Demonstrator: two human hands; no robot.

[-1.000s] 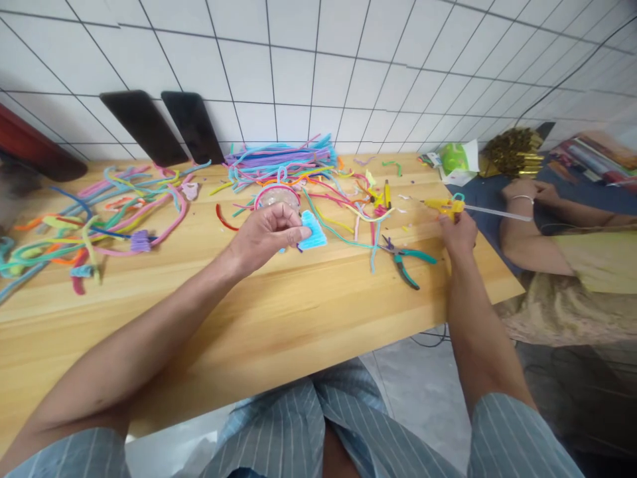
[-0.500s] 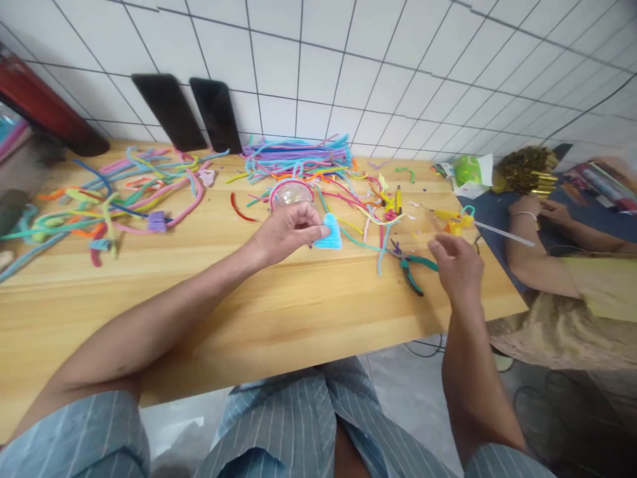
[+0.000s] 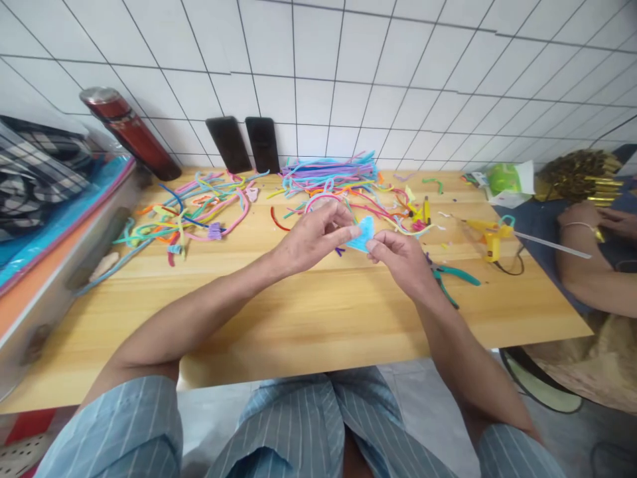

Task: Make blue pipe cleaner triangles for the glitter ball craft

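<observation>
A small bright-blue fuzzy piece [image 3: 365, 232], seemingly made of pipe cleaner, is held in the air above the wooden table. My left hand [image 3: 321, 239] pinches its left side between thumb and fingers. On the piece's lower right edge, the thumb and fingertips of my right hand [image 3: 401, 259] are closed. Behind my left hand shows the pink rim of a round clear container [image 3: 323, 197], mostly hidden. Teal-handled pliers [image 3: 455, 273] lie just right of my right wrist, their jaws partly covered by it.
Pipe cleaners in a bundle [image 3: 331, 169] and a loose heap [image 3: 199, 212] lie along the back. Two black phones [image 3: 229, 144] lean on the tiled wall near a red flask [image 3: 132, 136]. A yellow glue gun [image 3: 490, 236] rests at right, beside another person's arm [image 3: 580, 259].
My right hand has come left from near the glue gun and taken hold of the blue piece's edge. The left hand keeps its pinch. The view has turned a little left.
</observation>
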